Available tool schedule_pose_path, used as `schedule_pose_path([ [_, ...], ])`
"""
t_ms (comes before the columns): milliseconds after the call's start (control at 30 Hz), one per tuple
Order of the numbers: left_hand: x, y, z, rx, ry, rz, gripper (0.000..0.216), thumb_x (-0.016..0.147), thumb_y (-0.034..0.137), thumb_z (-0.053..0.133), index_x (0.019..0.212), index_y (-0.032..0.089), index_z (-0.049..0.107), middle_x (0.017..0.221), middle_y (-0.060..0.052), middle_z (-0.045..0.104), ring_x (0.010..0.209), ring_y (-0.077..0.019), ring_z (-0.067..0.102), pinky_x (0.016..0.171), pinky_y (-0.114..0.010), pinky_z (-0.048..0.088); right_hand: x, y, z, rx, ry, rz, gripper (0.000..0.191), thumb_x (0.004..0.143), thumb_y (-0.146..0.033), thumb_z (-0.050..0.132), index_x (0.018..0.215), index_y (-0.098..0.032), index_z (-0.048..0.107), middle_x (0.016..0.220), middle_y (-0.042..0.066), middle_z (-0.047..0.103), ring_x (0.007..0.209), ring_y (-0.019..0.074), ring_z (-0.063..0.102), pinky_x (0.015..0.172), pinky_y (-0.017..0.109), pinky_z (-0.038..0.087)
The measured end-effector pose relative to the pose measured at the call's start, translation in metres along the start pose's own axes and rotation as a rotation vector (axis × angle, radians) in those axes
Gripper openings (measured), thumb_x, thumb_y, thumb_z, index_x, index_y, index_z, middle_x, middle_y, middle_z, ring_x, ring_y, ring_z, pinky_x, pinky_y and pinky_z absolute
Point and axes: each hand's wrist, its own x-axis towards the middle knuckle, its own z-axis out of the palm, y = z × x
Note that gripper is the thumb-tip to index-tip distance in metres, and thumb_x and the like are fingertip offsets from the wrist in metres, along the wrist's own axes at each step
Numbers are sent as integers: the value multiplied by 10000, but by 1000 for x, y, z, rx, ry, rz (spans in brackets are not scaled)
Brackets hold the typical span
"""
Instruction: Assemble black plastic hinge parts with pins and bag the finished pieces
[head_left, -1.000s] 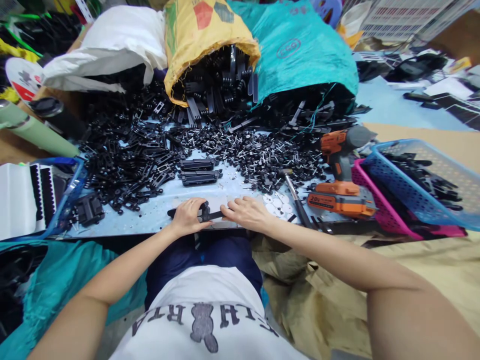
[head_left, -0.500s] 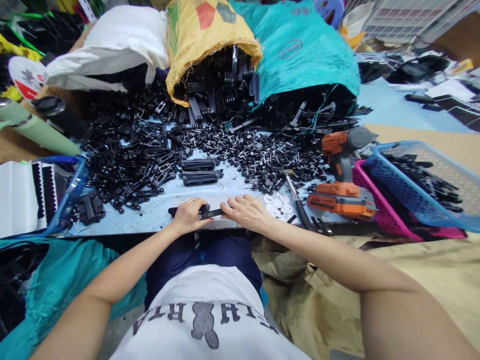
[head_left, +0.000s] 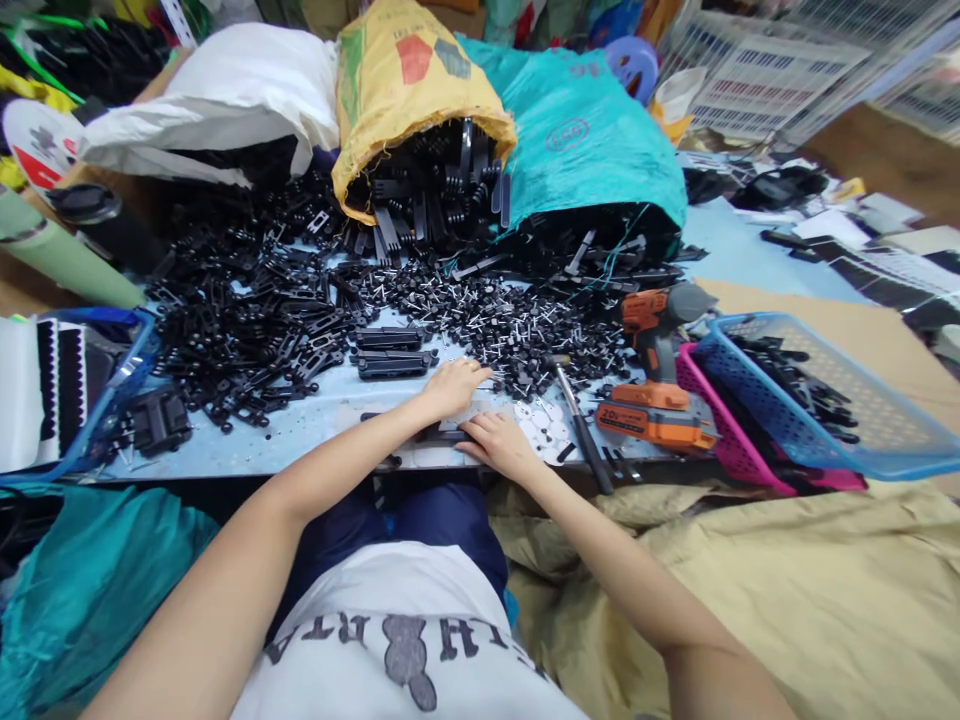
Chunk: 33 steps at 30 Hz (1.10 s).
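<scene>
My left hand reaches across to the near edge of a pile of small black-headed pins with metal shanks. Its fingers stretch to the right, and nothing shows in them. Below it, a long black plastic part lies near the table's front edge, partly hidden by my left forearm. My right hand has its fingers closed on the right end of that part. Behind my left hand, two assembled black bars lie side by side.
A hammer and an orange cordless drill sit to the right, beside a blue basket over a pink one. Black links heap up at left. Sacks, including a yellow one, spill parts at the back.
My left hand has let go of the black part and moved right and forward to the pin pile. My right hand stays at the part's right end. The view has shifted slightly.
</scene>
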Motion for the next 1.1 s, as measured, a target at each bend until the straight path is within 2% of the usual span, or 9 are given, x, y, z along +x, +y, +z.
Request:
schedule_pose_path([
  [100,50,6,11,21,-71,21,267,832,49,415,952,124,642,954,-105,637,945,-200,564,796,-298,419,-6,12,-2,3,44,70,351,942,-393,378,1045,-154,614,913,87,628,835,192,512,728,302,349],
  [200,58,5,13,11,-56,12,216,832,77,446,863,107,658,900,-112,634,895,-195,576,792,-292,426,-2,33,-7,-50,98,243,313,951,-225,331,1093,-135,595,1051,113,620,919,207,502,765,308,364],
  [300,23,-7,-2,7,3,-46,243,875,136,416,945,125,648,938,-105,616,894,-192,574,793,-294,433,8,53,-8,-84,17,299,290,911,-140,362,1083,-137,596,1082,118,618,950,221,502,771,319,367],
  [400,-42,-31,-27,-92,164,-178,241,898,200,417,991,158,635,925,-74,602,880,-173,571,796,-279,440,19,62,-9,-40,-58,292,239,874,-121,410,973,-138,627,949,114,639,897,225,526,765,325,376],
  [467,-90,-46,-42,-155,241,-271,244,903,194,399,972,161,631,894,-61,597,853,-165,568,788,-276,445,23,58,-13,87,-1,320,218,866,-149,435,968,-138,627,930,107,623,850,208,545,750,315,401],
  [600,-156,-57,-50,-142,183,-370,247,902,202,396,938,160,636,842,-58,576,793,-163,563,762,-281,452,31,37,-29,494,144,298,199,853,-232,496,964,-167,648,969,84,595,782,156,574,677,264,455],
  [700,-168,-53,-47,-19,151,-428,258,897,179,385,950,153,636,858,-77,560,797,-175,552,762,-294,451,41,18,-41,655,96,209,168,836,-239,543,915,-178,678,881,63,630,774,151,591,681,255,466],
  [800,-162,-45,-48,117,104,-455,274,876,115,370,945,139,634,880,-99,558,839,-199,539,778,-311,448,52,3,-49,668,13,194,138,810,-202,588,893,-167,692,834,58,656,743,143,601,707,255,463],
  [1100,-146,-22,-58,314,-86,-348,280,804,-7,374,914,88,614,935,-138,580,895,-235,533,766,-339,466,73,-26,-71,227,-342,56,191,839,-95,505,839,-145,690,864,83,644,742,148,617,676,223,415],
])
